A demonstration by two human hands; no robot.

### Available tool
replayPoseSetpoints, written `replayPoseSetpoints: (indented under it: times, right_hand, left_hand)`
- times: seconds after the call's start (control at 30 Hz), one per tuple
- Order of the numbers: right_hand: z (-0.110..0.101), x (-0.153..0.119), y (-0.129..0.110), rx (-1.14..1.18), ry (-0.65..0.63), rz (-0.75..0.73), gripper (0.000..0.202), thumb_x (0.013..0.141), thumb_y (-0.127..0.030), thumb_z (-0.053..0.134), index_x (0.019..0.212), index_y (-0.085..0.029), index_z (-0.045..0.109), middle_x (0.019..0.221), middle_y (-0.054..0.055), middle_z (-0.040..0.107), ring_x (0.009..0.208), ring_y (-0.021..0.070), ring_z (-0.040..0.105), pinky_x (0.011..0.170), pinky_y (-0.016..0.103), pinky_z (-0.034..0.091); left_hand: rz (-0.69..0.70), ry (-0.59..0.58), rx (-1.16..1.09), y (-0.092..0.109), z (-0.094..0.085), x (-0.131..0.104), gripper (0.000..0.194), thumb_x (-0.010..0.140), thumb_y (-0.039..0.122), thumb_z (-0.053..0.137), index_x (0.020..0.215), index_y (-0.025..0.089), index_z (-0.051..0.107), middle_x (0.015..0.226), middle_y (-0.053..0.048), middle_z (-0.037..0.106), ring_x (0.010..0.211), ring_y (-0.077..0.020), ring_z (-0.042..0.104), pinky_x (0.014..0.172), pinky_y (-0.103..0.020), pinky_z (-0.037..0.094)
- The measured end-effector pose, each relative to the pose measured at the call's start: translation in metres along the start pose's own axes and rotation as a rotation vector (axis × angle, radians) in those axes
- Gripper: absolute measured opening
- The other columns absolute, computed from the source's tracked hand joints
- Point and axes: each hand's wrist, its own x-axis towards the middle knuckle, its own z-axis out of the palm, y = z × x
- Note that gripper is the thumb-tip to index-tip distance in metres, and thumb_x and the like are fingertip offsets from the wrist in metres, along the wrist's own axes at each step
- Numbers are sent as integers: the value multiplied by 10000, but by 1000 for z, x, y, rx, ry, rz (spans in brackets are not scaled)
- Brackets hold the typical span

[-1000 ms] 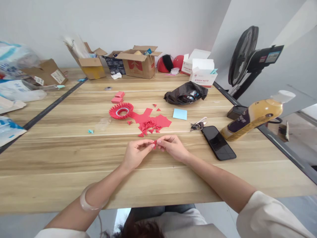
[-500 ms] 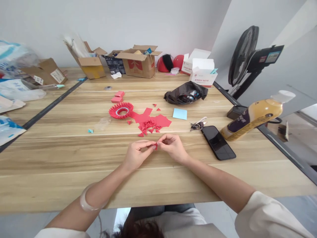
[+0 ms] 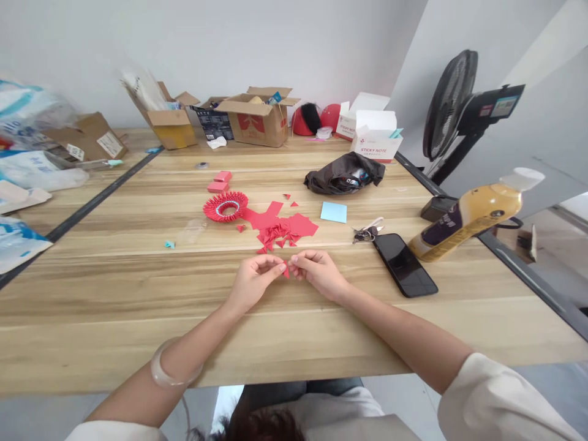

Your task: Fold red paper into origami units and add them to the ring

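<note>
My left hand [image 3: 254, 278] pinches a small folded red paper piece [image 3: 286, 270] between thumb and forefinger. Close beside it, my right hand [image 3: 318, 271] has its thumb and fingers curled together; whether anything is between them is hidden. Just beyond my hands lies a pile of folded red paper triangles [image 3: 277, 233], partly over flat red paper sheets [image 3: 301, 225]. To the left of the sheets sits a ring of interlocked red paper pieces [image 3: 212, 208] with a pale blue inner band.
A blue sticky-note pad [image 3: 334, 212], keys [image 3: 366, 233], a phone [image 3: 405, 264] and a tilted yellow bottle [image 3: 468, 214] are on the right. A black plastic bag [image 3: 337, 174] lies farther back. Red paper blocks [image 3: 218, 187] lie behind the ring; cardboard boxes [image 3: 260, 125] line the wall.
My right fingertips have drawn slightly away from the red paper piece. More of the piece shows, still pinched in my left hand.
</note>
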Motion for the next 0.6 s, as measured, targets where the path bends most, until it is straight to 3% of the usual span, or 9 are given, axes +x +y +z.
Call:
replayPoseSetpoints:
  times: [0.13,0.27,0.43,0.6]
  right_hand:
    - [3,-2,1,-134,-15,-16,223,658,-358,687,701,-150,618,615,-8,597,536,84,508,543,221,419]
    - [8,-4,2,-128,-23,-19,235,672,-365,673,707,-144,601,626,10,618,590,114,574,579,241,456]
    - [9,-6,-1,-107,64,-67,214,669,-338,680,727,-143,613,625,2,606,539,93,528,551,235,443]
    - [8,-6,-1,-112,100,-87,196,687,-337,660,742,-153,625,702,21,636,574,99,533,553,231,428]
  left_hand:
    - [-24,81,-72,-2,0,2,148,696,290,657,699,143,640,712,-27,667,703,-152,620,710,-269,503]
    - [-37,58,-108,-6,1,2,151,700,287,655,710,143,610,702,-24,652,694,-150,617,694,-267,503]
    - [24,76,-92,-7,1,1,204,714,236,647,884,178,551,711,3,657,671,-128,624,673,-243,497]
    - [-5,74,-34,-5,2,-1,105,682,224,652,731,137,618,688,-32,653,657,-152,628,637,-252,503]
